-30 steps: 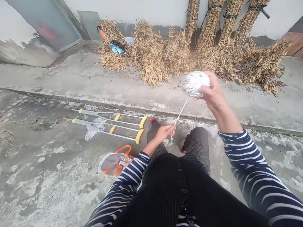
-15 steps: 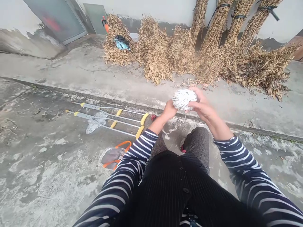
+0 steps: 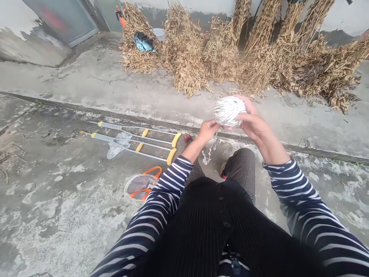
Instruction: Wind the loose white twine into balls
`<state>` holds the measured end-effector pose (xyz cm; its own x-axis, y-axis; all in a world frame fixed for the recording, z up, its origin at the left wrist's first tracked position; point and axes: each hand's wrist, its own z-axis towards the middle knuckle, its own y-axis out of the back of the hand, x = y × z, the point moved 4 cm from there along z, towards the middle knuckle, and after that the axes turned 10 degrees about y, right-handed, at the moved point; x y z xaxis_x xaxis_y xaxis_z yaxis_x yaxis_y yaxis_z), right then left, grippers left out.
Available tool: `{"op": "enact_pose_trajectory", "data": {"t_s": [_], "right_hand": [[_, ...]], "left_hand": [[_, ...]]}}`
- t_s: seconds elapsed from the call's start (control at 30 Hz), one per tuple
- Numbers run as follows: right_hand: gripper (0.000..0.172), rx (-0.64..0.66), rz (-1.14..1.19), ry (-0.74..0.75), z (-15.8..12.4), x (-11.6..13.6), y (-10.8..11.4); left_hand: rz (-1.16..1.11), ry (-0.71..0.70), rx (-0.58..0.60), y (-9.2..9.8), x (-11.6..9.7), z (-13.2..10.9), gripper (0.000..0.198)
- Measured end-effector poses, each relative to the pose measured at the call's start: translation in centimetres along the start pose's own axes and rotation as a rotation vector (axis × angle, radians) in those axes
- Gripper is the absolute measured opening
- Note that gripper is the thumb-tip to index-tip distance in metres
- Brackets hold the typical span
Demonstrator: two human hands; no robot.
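A round ball of white cord (image 3: 228,111) is held up in front of me, above the step. My right hand (image 3: 253,122) is wrapped around its right side, thumb across the front and fingers behind. At the ball's lower left, my left hand (image 3: 208,130) is closed in a pinch on the cord, its fingertips partly hidden. A loose white strand (image 3: 206,157) trails below the hands, down by my feet.
Two crutches (image 3: 135,140) with yellow pads lie left on the concrete, over a clear plastic bag (image 3: 117,148). Nearer stands a grey bag with orange handles (image 3: 140,184). Dried plant bundles (image 3: 190,54) lean along the wall, beyond a low concrete step edge (image 3: 86,115).
Both hands and the ball have shifted slightly up and to the right in view. The ball looks turned, and my left hand has moved a little lower against it.
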<state>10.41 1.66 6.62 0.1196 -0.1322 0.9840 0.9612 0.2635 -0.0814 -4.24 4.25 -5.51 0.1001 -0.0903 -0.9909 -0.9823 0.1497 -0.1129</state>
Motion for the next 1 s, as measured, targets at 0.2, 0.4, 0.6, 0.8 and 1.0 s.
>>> {"op": "enact_pose_trajectory", "data": {"t_s": [0.2,0.4,0.6,0.8,1.0], "right_hand": [[0.06,-0.024,0.021,0.055,0.6,0.7,1.4],[0.057,-0.024,0.002,0.067,1.0,0.9,1.9],[0.057,-0.034,-0.047,0.113,1.5,1.9,2.2],[0.063,-0.062,-0.156,0.182,2.1,2.0,2.8],[0.065,-0.134,-0.448,0.237,3.2,-0.9,4.4]], "left_hand": [[0.061,0.078,0.117,0.9,3.6,-3.0,0.032],[0.068,0.143,0.123,1.5,6.0,-4.7,0.025],[0.033,0.163,0.108,2.4,6.9,-4.8,0.018],[0.023,0.2,0.193,1.7,6.2,-6.6,0.019],[-0.044,0.184,0.351,1.4,1.9,-9.7,0.017]]}}
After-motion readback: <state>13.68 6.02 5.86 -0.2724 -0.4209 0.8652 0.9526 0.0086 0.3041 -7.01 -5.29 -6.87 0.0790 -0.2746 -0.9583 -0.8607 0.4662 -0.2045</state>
